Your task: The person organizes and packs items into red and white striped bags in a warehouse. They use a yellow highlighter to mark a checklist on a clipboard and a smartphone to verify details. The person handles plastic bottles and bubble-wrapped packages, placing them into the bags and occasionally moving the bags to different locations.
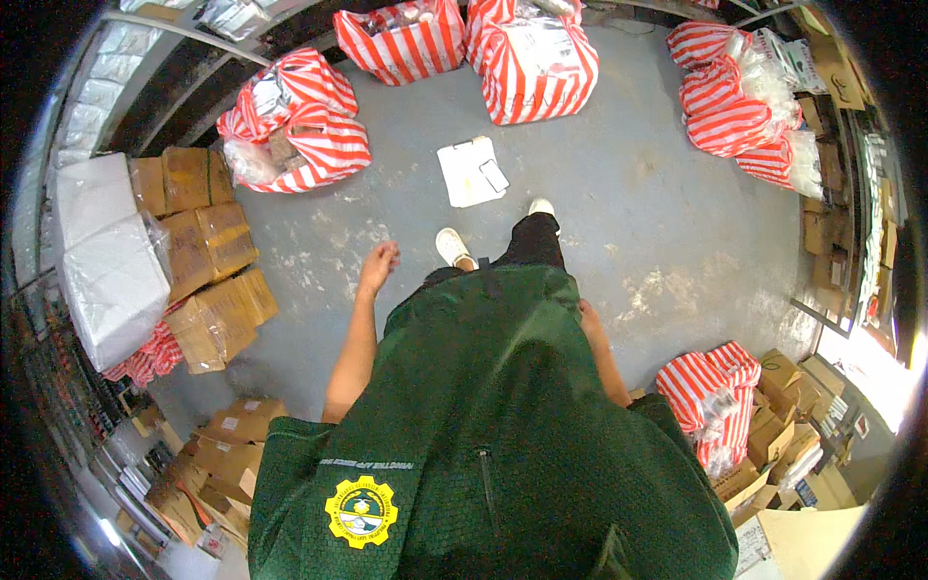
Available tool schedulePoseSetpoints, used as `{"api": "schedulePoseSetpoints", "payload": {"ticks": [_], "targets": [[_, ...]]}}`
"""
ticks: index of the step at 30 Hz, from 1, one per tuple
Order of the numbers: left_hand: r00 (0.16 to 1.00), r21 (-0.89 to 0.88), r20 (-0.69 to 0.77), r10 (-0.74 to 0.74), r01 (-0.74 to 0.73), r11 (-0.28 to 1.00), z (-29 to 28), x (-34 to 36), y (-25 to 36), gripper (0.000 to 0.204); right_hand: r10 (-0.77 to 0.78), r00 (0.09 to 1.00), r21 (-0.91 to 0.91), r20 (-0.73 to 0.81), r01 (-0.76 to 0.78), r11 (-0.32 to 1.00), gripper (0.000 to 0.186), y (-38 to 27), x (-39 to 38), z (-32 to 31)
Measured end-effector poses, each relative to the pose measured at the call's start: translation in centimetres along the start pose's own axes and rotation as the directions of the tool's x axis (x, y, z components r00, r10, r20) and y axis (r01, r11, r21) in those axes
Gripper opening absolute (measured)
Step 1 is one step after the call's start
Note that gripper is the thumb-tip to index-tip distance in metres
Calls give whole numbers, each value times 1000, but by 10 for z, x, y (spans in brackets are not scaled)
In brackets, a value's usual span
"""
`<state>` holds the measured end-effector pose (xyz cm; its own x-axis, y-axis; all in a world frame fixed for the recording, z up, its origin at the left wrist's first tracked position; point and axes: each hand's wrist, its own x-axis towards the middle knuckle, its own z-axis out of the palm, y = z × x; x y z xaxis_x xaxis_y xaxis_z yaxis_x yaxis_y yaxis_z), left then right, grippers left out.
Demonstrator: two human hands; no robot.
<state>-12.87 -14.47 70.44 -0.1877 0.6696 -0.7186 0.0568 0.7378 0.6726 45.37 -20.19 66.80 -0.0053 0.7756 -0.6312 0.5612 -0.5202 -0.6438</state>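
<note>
My left hand [380, 265] hangs over the grey floor at my left side, its fingers loosely bent and holding nothing that I can see. My right hand [586, 314] is down at my right side, mostly hidden by my green shirt [503, 387], so its fingers do not show. Ahead of my white shoes [451, 246], white papers [464, 179] lie on the floor, with a phone-like rectangle with a dark border [494, 175] on top. Both hands are well apart from the papers.
Red-and-white striped bags [541, 92] stand ahead, with more striped bags [319, 155] at far left and others [735, 106] at far right. Brown cartons [217, 242] and a white wrapped block [111, 261] are stacked left. Behind right are another striped bag [710, 396] and open cartons [773, 435].
</note>
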Motion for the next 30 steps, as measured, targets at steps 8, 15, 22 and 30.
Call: {"api": "schedulePoseSetpoints", "payload": {"ticks": [8, 15, 22, 30], "targets": [[969, 205, 33, -244, 232, 951, 38, -16, 60, 57, 240, 951, 304, 194, -291, 907, 31, -50, 60, -67], [958, 253, 251, -141, 76, 964, 130, -18, -13, 62, 372, 904, 335, 212, -425, 841, 38, -114, 162, -186], [964, 81, 33, -263, 260, 962, 216, -6, 96, 54, 306, 940, 296, 152, -338, 893, 42, -154, 283, -266], [968, -34, -188, -166, 163, 986, 244, -22, 126, 43, 176, 909, 154, 377, -249, 956, 40, -225, 345, -227]]}}
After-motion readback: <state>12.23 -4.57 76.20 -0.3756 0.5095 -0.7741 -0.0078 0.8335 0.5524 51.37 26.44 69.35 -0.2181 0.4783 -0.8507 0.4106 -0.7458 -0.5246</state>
